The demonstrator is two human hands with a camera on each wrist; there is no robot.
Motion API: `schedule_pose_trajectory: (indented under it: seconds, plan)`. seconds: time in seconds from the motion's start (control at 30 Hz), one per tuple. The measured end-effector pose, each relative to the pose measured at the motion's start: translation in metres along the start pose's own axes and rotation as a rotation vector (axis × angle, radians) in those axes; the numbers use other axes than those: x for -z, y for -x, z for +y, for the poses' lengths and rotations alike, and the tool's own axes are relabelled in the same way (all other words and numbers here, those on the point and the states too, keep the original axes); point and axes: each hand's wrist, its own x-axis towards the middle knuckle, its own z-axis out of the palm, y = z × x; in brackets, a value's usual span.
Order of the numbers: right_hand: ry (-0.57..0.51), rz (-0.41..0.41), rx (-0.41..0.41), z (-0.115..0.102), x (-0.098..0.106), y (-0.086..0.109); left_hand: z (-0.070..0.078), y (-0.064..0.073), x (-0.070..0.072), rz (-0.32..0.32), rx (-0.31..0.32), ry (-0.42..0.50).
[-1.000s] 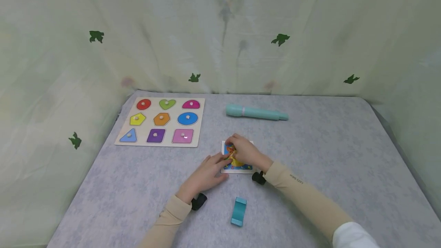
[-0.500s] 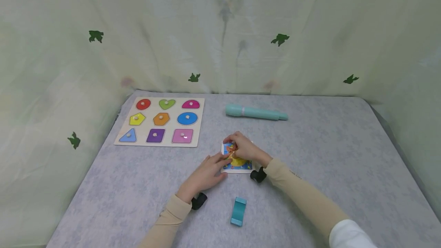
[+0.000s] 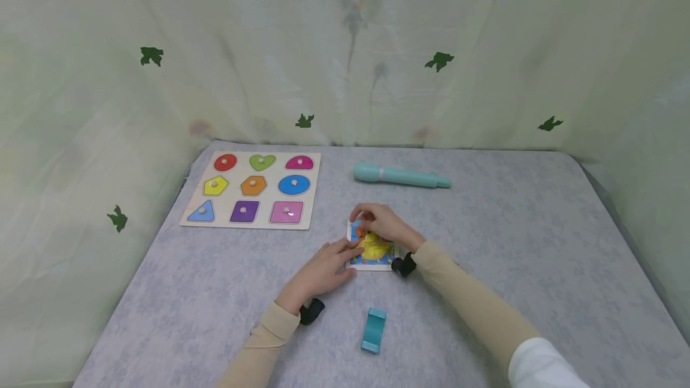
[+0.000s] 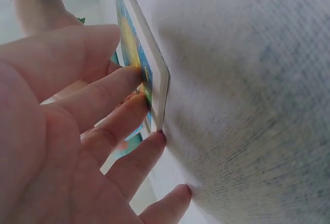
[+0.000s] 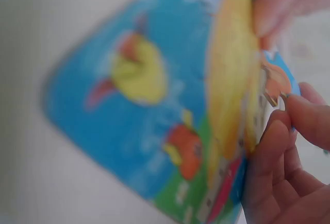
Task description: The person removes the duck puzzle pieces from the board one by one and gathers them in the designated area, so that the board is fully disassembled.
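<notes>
A small jigsaw puzzle (image 3: 377,267) with a white rim and a yellow duck on blue lies at the table's middle. My left hand (image 3: 320,268) rests at its left side. In the left wrist view, straight left fingers (image 4: 116,85) touch the picture and the board's edge. My right hand (image 3: 385,223) is bent over the far part of the puzzle. In the right wrist view, its thumb and finger pinch a blue and orange puzzle piece (image 5: 281,74) with a notched edge, partly hidden by the fingers. Blurred left fingertips show at the top right there.
A knob puzzle board (image 3: 315,196) with coloured shapes lies at the back left. Behind the hands is a long aqua tube (image 3: 404,176), like a flashlight. A curved teal block (image 3: 373,331) lies in front, between the forearms.
My right hand has shifted slightly away from me, toward the puzzle's far edge, so more of the yellow duck shows. The left hand stays nearly still.
</notes>
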Motion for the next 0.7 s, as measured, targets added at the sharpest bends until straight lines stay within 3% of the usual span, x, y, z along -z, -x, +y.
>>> schedule_pose_trajectory:
  seconds: [0.17,0.27,0.47,0.7]
  plan:
    - [-0.242,-0.001,-0.091,0.009,0.019,0.009,-0.001,0.000,0.000,-0.014,0.017,-0.001]
    - [-0.322,0.003,-0.138,0.018,0.038,0.020,0.000,0.000,0.000,-0.020,0.030,0.003]
    - [-0.302,0.009,-0.208,0.033,0.071,0.044,0.001,0.000,0.001,-0.011,0.027,0.011]
    - [-0.244,0.014,-0.240,0.051,0.083,0.056,0.000,-0.001,0.000,-0.009,0.019,0.013]
